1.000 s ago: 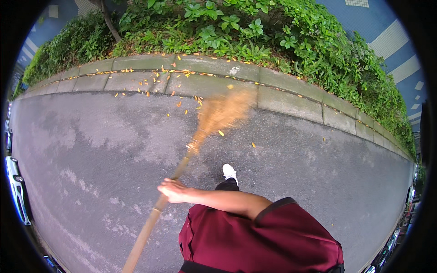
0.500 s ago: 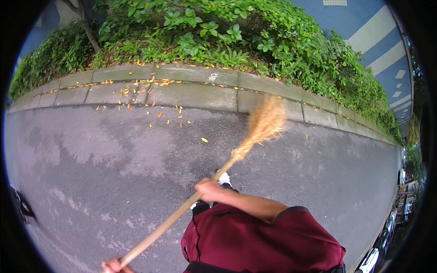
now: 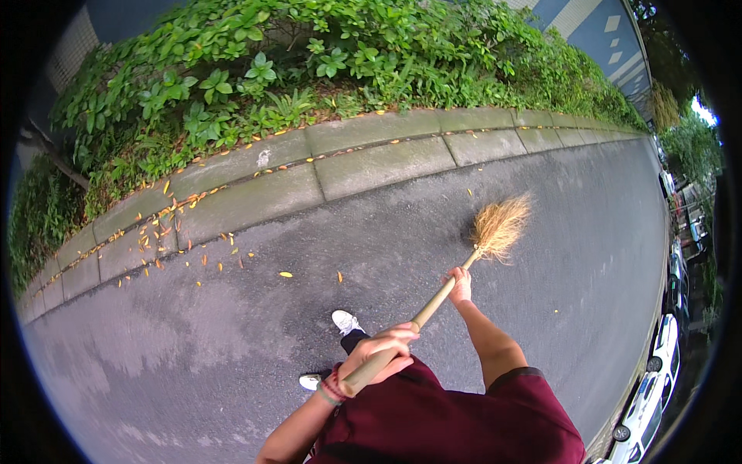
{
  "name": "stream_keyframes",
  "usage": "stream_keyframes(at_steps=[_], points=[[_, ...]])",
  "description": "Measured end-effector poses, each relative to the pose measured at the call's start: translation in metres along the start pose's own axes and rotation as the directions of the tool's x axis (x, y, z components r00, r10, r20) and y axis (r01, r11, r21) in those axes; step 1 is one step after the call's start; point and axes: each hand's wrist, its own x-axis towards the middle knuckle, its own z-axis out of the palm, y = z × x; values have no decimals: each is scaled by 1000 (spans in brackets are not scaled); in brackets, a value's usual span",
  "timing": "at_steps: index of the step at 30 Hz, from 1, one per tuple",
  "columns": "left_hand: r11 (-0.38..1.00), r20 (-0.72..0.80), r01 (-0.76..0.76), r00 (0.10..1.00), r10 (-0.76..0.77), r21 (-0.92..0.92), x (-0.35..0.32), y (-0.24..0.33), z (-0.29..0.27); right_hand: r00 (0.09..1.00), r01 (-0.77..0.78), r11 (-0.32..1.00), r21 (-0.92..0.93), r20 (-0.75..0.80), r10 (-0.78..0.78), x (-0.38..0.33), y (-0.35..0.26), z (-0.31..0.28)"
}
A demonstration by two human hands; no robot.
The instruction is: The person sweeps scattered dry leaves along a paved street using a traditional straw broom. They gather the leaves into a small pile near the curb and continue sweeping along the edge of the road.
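Note:
A straw broom (image 3: 501,224) reaches out to the right ahead of me, its pale bristles fanned at or just above the asphalt. I cannot tell if they touch it. My right hand (image 3: 461,284) is wrapped round the wooden handle (image 3: 435,304) close to where the bristles begin. Nearer my body, my left hand (image 3: 382,352), with bracelets at its wrist, grips the handle by its butt end. Off to the left, yellow and orange leaves lie scattered, among them a yellow leaf (image 3: 286,274) on the asphalt, and more along the stone kerb (image 3: 386,166).
Leafy green shrubs (image 3: 371,69) grow behind the kerb, with a blue and white wall (image 3: 580,23) beyond. My white shoe (image 3: 345,321) stands on the dark asphalt road (image 3: 255,340). White cars (image 3: 645,410) line the far right edge.
The view has turned rightward. My left hand has come up from the lower left to in front of my body, and my right hand and the bristles reach farther right.

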Motion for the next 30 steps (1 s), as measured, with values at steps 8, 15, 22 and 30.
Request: stream_keyframes(at_steps=[8,15,22,30], points=[[975,-569,86,801,-189,-203,-73,48,-40,817,393,899,193,376,-438,73,-121,29],[944,-946,78,-28,322,320,-386,192,35,212,507,245,826,156,-965,-74,-394,27],[729,-672,-69,-454,585,681,-483,329,168,-289,220,-162,962,-94,-953,-307,-638,20],[484,-358,28,-636,683,874,-698,419,192,-312,269,-316,910,-228,-922,-480,-747,-62]])
